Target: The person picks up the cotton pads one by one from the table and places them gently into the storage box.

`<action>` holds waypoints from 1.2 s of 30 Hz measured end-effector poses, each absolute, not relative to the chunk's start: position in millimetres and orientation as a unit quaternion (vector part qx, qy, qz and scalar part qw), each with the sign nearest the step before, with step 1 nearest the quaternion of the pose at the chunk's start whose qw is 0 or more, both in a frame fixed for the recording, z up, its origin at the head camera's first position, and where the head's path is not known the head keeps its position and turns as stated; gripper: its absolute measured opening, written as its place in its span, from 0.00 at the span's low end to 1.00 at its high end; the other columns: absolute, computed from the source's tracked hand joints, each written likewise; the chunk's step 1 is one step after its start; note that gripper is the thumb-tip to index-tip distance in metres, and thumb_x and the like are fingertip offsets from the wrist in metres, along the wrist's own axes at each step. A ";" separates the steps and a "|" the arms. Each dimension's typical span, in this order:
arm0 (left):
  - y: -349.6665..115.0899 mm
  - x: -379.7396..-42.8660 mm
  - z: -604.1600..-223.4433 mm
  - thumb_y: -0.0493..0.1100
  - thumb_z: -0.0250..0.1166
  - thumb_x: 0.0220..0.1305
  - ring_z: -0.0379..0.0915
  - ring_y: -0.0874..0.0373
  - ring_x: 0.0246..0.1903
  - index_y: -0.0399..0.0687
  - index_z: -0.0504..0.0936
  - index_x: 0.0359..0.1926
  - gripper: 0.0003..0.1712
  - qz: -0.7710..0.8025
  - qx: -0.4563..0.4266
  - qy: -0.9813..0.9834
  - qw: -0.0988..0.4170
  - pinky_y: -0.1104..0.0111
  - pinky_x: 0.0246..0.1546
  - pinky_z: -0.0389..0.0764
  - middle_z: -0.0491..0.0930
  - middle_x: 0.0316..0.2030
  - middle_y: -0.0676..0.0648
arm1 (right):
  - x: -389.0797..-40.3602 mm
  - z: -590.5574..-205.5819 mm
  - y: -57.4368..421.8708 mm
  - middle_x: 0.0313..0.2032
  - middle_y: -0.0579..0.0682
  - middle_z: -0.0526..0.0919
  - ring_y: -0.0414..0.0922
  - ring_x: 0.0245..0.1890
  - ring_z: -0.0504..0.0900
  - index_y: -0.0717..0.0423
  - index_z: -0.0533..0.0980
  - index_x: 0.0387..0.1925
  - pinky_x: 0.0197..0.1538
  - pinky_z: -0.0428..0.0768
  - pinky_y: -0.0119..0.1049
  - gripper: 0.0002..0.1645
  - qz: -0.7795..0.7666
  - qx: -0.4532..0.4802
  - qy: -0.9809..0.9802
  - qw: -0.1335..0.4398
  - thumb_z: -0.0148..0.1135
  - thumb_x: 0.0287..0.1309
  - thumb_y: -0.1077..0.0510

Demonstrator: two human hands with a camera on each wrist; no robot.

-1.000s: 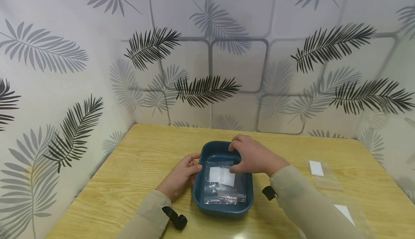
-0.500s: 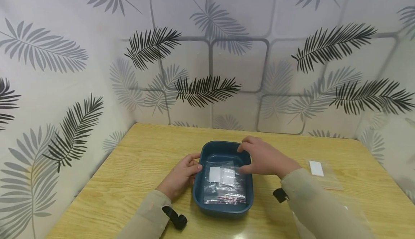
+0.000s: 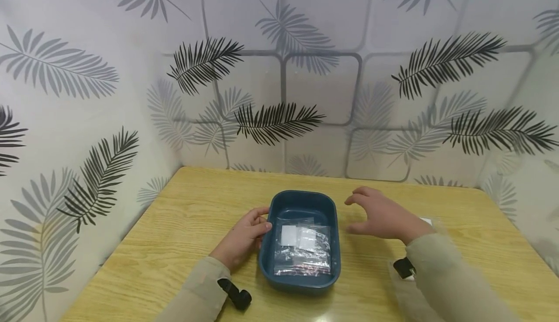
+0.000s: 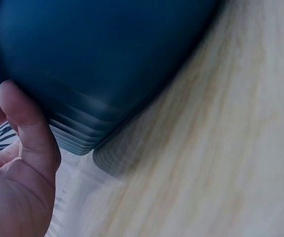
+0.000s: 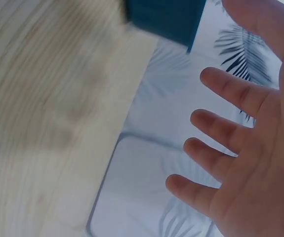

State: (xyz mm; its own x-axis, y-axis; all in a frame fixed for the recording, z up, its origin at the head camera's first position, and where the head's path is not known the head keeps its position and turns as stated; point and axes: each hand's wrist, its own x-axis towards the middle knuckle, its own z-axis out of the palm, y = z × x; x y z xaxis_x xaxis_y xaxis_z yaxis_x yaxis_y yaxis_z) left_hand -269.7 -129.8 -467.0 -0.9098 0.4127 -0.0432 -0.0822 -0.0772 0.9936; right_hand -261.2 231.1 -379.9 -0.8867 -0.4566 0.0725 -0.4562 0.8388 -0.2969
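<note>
A dark blue plastic tub point(image 3: 301, 283) stands on the table, with clear zip bags point(image 3: 305, 259) holding white cards lying inside it. My left hand point(image 3: 242, 237) holds the tub by its left side, the thumb near the rim. In the left wrist view the thumb point(image 4: 28, 118) lies against the tub wall point(image 4: 92, 49). Just right of the tub, my right hand point(image 3: 377, 215) hovers with spread fingers and nothing in them. The right wrist view shows its palm point(image 5: 260, 143) bare, apart from the tub point(image 5: 164, 17).
Another clear bag with a white card point(image 3: 425, 221) lies on the table at the right, partly behind the right wrist. A further clear bag point(image 3: 406, 297) is mostly hidden under the right forearm. A patterned wall point(image 3: 323, 89) borders the wooden table point(image 3: 209, 191) at the back.
My right hand has moved right, from over the tub to beside it. The bags in the tub show more fully now. The left hand and the tub have stayed in place.
</note>
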 end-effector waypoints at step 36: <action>-132.2 -271.0 -468.6 0.36 0.56 0.75 0.71 0.57 0.29 0.39 0.61 0.74 0.31 0.712 0.140 0.668 0.165 0.68 0.27 0.75 0.73 0.41 0.42 | -261.3 -422.5 376.6 0.62 0.79 0.66 0.78 0.59 0.64 0.67 0.74 0.62 0.56 0.65 0.74 0.47 -0.117 -0.154 0.981 -0.007 0.77 0.49 0.41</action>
